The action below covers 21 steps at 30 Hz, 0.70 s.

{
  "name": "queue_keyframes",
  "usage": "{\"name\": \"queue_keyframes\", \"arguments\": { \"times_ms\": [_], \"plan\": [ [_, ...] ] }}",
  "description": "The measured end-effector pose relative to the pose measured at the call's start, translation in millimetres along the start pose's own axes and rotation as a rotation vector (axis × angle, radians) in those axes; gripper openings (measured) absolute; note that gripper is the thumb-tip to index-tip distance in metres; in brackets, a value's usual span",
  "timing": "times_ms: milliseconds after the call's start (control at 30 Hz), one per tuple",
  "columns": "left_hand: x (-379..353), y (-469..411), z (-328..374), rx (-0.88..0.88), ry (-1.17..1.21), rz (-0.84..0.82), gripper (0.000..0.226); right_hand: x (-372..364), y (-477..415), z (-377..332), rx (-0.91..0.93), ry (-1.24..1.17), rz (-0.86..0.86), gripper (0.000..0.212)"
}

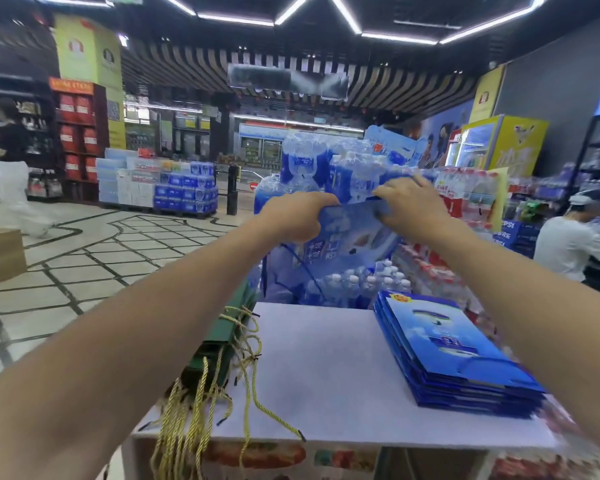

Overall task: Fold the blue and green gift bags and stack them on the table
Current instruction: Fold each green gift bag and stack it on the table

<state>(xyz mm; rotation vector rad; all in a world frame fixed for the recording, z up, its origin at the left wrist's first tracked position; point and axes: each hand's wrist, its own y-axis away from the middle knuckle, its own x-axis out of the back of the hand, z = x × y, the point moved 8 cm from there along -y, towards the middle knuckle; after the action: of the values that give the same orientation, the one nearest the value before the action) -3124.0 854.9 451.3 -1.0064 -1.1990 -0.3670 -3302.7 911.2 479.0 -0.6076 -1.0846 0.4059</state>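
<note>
Bag (347, 237) aloft: left hand (295, 216), right hand (411, 206)

blue gift bag (347, 237): printed, held aloft by top edge beyond table (319, 375) | folded blue bags (458, 355): flat stack, table's right | green bags (222, 337): gold cords, table's left edge

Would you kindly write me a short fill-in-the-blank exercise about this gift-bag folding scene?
1. The left hand and the right hand both grip the raised bag, whose colour is ____.
2. The stack of folded blue bags lies on the ____ side of the table.
3. The cord-handled bags at the table's left edge are ____.

Missing words: blue; right; green.
</note>
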Motion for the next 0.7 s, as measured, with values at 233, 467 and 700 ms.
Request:
{"name": "queue_keyframes", "arguments": {
  "times_ms": [233, 467, 700],
  "plan": [
    [25.1, 10.5, 4.6, -0.080, -0.378, 0.673, 0.072, -11.4, 29.6, 38.0, -0.338, -0.346, -0.040, 0.018],
    [-37.8, 12.9, 15.6, 0.169, 0.255, 0.780, 0.068, -36.3, 62.2, 106.9, -0.775, -0.988, 0.116, 0.023],
    [-137.0, -30.8, 85.3, 0.282, 1.220, 0.191, 0.020, -76.3, 131.8, 170.2, -1.032, -1.113, 0.023, 0.040]
  ]
}}
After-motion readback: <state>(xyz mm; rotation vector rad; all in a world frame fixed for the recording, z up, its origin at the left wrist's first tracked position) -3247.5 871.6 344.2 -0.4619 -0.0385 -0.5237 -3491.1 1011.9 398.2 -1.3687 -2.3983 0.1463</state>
